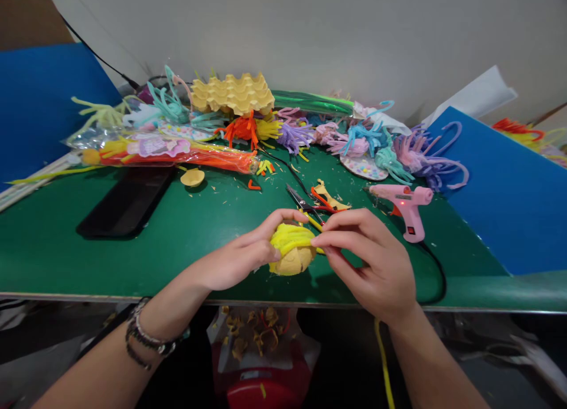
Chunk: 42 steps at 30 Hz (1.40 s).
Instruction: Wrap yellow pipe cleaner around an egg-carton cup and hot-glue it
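Observation:
Between thumb and fingers, my left hand [248, 249] grips a tan egg-carton cup [295, 261] above the table's front part. Yellow pipe cleaner [290, 236] is wound over the cup's upper side in several rows. My right hand [372, 261] pinches the yellow strand at the cup's right edge, its fingertips close together. A long yellow strand [384, 362] hangs below the table edge by my right wrist. Just behind my hands lie scissors [305, 202] with orange-red handles, partly hidden by my right fingers.
A pink glue gun [405, 205] with a lit red light stands at the right, its cord running forward. A black phone [126, 202] lies left. Behind are an egg carton [233, 93], bagged orange pipe cleaners [190, 155] and colourful bundles. Blue panels [505, 190] flank the table. A red bin [266, 379] with scraps is below.

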{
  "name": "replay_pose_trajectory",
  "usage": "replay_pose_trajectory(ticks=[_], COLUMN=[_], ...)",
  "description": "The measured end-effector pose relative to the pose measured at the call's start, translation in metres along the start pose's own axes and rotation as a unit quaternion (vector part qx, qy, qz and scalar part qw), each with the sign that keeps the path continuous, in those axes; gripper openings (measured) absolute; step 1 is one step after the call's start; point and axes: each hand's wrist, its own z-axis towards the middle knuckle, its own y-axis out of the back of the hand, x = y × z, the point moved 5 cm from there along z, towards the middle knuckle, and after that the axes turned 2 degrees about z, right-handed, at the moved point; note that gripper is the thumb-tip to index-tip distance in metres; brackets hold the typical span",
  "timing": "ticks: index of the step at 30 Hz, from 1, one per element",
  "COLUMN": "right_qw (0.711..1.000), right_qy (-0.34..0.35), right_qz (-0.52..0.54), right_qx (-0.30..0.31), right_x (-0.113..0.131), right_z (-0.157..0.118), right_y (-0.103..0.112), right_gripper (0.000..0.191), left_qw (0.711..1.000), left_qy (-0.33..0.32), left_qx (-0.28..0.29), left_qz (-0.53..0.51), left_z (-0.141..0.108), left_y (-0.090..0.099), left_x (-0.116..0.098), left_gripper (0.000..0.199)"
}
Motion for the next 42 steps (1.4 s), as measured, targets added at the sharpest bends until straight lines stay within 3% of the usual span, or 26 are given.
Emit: replay_pose_trajectory(ticks=[9,17,24,35,42], right_qw=[1.000,0.998,0.998,0.998,0.997], right_qy=[0.011,-0.029,-0.032,-0.015,-0.024], right_qz=[-0.015,0.053,0.054,0.058,0.079], right_qx=[0.007,0.000,-0.011,-0.002,-0.008], right_x=[-0.003,-0.011,-0.014,-0.015,-0.015], right_z=[-0.001,0.000,-0.001,-0.003,-0.002], right_y=[-0.004,-0.003,0.000,-0.005,-0.005], right_gripper=[0.018,0.016,0.013,0.014,0.014], left_qw=[0.999,0.988,0.978,0.967,0.958], left_qy=[-0.002,0.015,0.005,0.028,-0.001], left_qx=[-0.016,0.001,-0.025,-0.039,-0.027], left_qz=[-0.029,-0.154,-0.209,-0.250,-0.287], left_z=[0.002,0.009,0.010,0.008,0.010], left_y=[-0.001,-0.004,-0.006,-0.007,-0.007], left_x=[0.000,0.004,0.000,-0.003,-0.002], left_gripper=[0.050,0.041,0.038,0.047,0.047])
